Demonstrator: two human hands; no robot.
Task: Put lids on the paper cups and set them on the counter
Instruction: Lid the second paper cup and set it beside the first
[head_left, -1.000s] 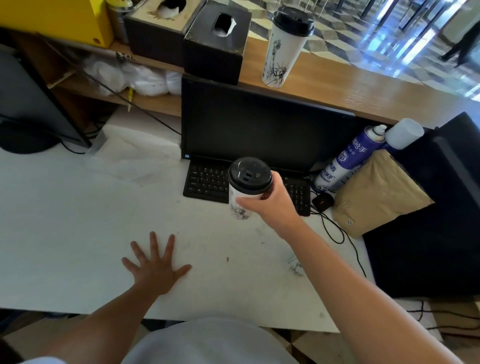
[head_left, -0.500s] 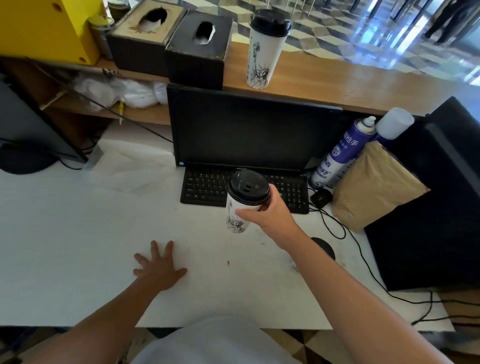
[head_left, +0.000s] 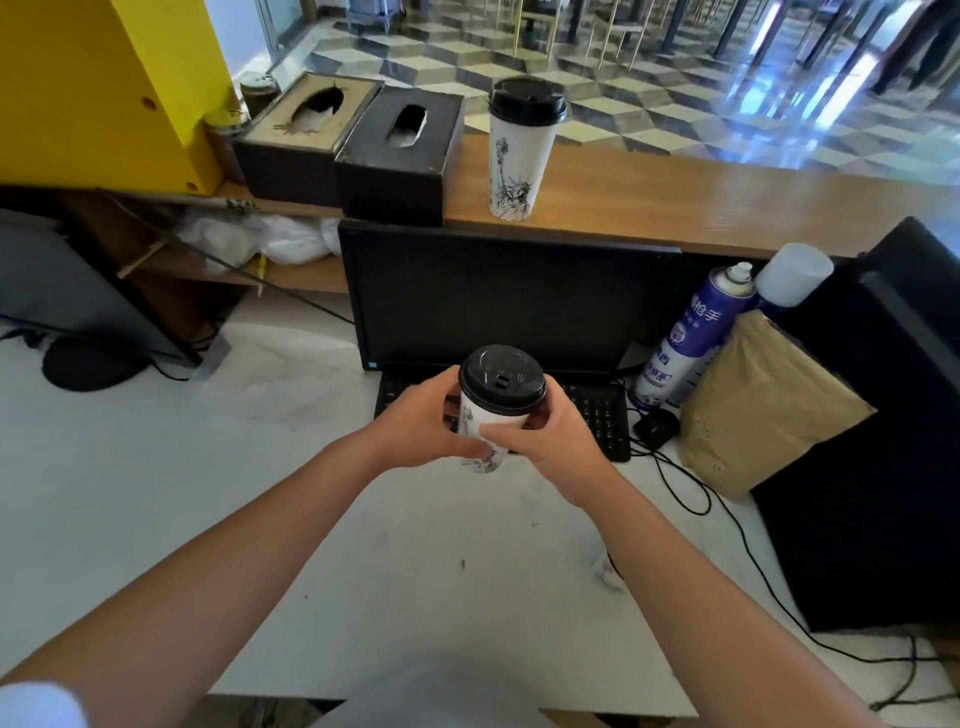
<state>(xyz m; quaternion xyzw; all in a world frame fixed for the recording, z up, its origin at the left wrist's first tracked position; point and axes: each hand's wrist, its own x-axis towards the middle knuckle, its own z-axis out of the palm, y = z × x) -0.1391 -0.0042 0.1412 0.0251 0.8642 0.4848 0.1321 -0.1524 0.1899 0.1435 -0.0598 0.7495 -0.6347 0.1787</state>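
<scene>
A white paper cup (head_left: 485, 431) with a printed drawing and a black lid (head_left: 502, 381) is held upright above the white desk, in front of the keyboard. My left hand (head_left: 423, 418) wraps its left side and my right hand (head_left: 553, 441) wraps its right side. A second lidded paper cup (head_left: 517, 156) stands upright on the wooden counter (head_left: 675, 202), right of the tissue boxes.
A black monitor (head_left: 509, 296) and keyboard (head_left: 597, 415) sit under the counter. Two tissue boxes (head_left: 358, 145) stand at the counter's left. A blue spray can (head_left: 696, 338), brown padded envelope (head_left: 763, 410), mouse (head_left: 655, 427) and cables lie to the right, beside a black box (head_left: 883, 415).
My left hand lifted off the desk and closed on the cup alongside my right hand. The view tilted upward, showing more of the counter.
</scene>
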